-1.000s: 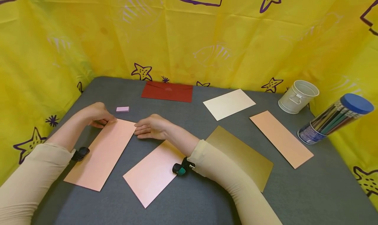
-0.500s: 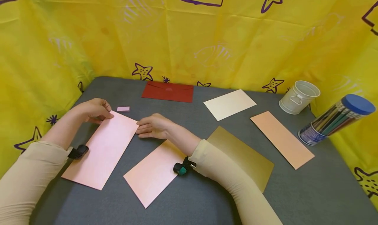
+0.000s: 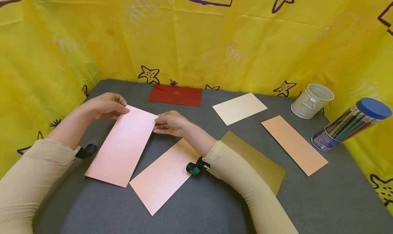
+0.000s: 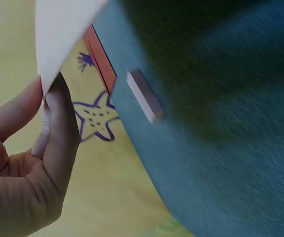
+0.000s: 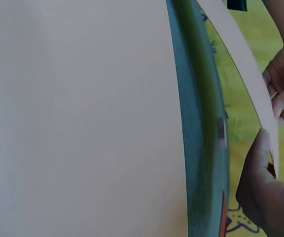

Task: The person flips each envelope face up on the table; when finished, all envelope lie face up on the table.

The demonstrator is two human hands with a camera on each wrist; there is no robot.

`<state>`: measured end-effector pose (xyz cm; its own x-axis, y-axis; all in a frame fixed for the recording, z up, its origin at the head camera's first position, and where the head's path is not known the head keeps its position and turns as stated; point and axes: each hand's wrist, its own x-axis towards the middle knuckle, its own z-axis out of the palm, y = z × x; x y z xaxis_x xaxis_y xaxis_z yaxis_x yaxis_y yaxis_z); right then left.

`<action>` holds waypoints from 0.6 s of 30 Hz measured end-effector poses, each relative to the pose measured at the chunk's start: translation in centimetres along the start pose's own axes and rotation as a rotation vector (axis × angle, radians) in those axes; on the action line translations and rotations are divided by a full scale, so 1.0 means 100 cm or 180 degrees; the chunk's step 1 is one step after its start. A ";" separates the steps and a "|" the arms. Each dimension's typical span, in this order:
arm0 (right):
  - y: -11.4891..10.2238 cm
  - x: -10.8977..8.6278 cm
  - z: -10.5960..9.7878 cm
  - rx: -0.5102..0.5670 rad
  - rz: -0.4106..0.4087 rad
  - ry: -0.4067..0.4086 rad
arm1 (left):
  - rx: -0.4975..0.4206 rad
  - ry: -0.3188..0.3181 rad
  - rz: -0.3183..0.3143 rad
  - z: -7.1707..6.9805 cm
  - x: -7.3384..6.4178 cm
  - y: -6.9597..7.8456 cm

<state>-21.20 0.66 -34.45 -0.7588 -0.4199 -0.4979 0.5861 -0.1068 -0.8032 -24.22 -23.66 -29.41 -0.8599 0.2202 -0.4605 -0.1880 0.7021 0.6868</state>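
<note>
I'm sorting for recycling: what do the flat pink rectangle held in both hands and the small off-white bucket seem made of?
Flat pink rectangle: probably paper or thin card, smooth, softly sheened; its edge bends. Small off-white bucket: likely painted metal, faintly glossy, its side handle looking separately attached; plastic is possible.

Our count, kind by kind
We see three pinkish papers, one red envelope, one cream paper, one gold paper, one small pale block, one metal bucket, one pencil tub and two hands.
</note>
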 end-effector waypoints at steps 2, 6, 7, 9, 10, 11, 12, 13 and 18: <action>-0.004 0.000 -0.006 -0.0084 -0.0050 0.0036 | -0.0032 0.0049 0.0068 0.004 0.002 0.007; -0.013 -0.003 -0.019 -0.0226 -0.0159 0.0093 | -0.0126 0.0168 0.0214 0.012 0.005 0.020; -0.015 -0.003 -0.023 -0.0252 -0.0192 0.0112 | -0.0155 0.0187 0.0252 0.013 0.006 0.023; -0.019 -0.005 -0.031 -0.0263 -0.0256 0.0156 | -0.0219 0.0211 0.0311 0.016 0.007 0.028; -0.021 -0.005 -0.035 -0.0263 -0.0287 0.0179 | -0.0249 0.0202 0.0341 0.017 0.008 0.030; -0.024 -0.006 -0.039 -0.0251 -0.0313 0.0203 | -0.0274 0.0183 0.0373 0.018 0.009 0.031; -0.026 -0.006 -0.043 -0.0244 -0.0338 0.0229 | -0.0292 0.0156 0.0400 0.018 0.010 0.033; -0.028 -0.006 -0.048 -0.0225 -0.0362 0.0264 | -0.0294 0.0131 0.0414 0.019 0.010 0.034; -0.042 -0.008 -0.071 -0.0191 -0.0486 0.0454 | -0.0315 -0.0058 0.0414 0.026 0.011 0.038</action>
<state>-25.03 7.85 -32.99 -0.8725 -0.2707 -0.4067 0.4465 -0.1038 -0.8887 -24.63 -19.04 -28.77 -0.8715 0.3177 -0.3735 -0.1221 0.5970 0.7929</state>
